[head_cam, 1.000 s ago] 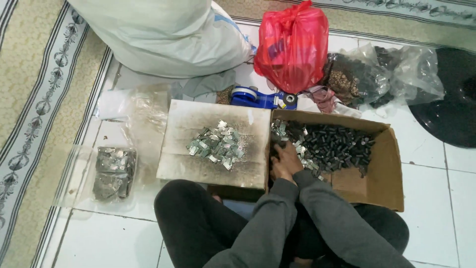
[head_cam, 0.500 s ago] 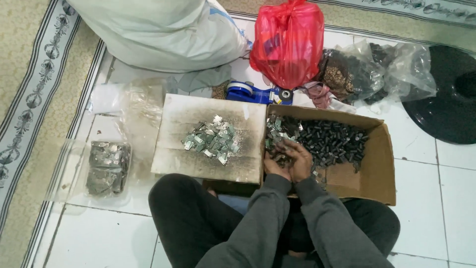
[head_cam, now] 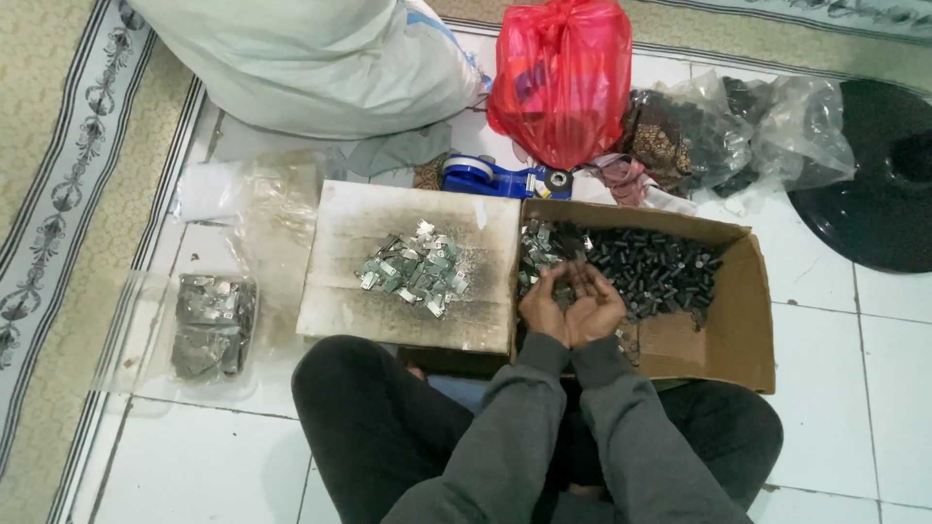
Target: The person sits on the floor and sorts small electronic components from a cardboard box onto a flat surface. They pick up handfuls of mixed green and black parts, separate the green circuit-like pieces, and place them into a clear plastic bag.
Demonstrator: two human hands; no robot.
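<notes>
Over the near left corner of the open brown cardboard box (head_cam: 738, 340), the left hand (head_cam: 542, 309) and right hand (head_cam: 596, 309) met side by side, palms up and cupped, pinching a few small parts between the fingertips. Just beyond the fingers lay the heap of small black cylindrical parts (head_cam: 652, 272), nearer the right hand, with shiny metal clips (head_cam: 537, 247) toward the box's far left corner. Left of the box, a pile of silver metal clips (head_cam: 416, 268) sat on a grey flat cardboard sheet (head_cam: 340, 301). Farther off on the tiled floor stood a blue tape dispenser (head_cam: 485, 178) and a red plastic bag (head_cam: 561, 78).
</notes>
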